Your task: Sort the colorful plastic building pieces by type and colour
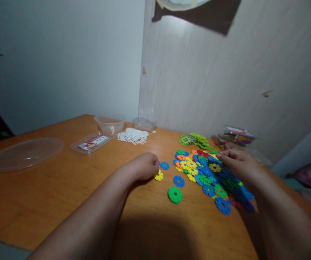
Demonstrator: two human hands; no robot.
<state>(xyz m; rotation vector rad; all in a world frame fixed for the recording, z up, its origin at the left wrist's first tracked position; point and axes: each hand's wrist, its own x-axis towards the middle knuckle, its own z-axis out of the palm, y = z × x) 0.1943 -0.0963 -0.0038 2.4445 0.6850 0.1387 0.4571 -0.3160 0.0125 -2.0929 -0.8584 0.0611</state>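
My left hand (146,166) is closed above the middle of the table. By its fingertips are a yellow notched disc (159,176) and a sliver of purple; whether the fingers grip either is hidden. Close by lie two blue notched discs (164,165) and a green notched disc (175,195), which seems stacked on another. My right hand (237,162) reaches over a pile of colourful notched plastic discs (205,169). Its thumb and forefinger pinch together at the pile's far side, near a bit of yellow. What they hold is unclear.
Behind the pile sit green lattice pieces (195,140). White square pieces (133,135) lie farther left, near a clear bowl (110,124) and a clear container (144,124). A labelled lid (92,143) and an oval lid (22,154) rest leftward. Stacked packs (237,136) stand back right.
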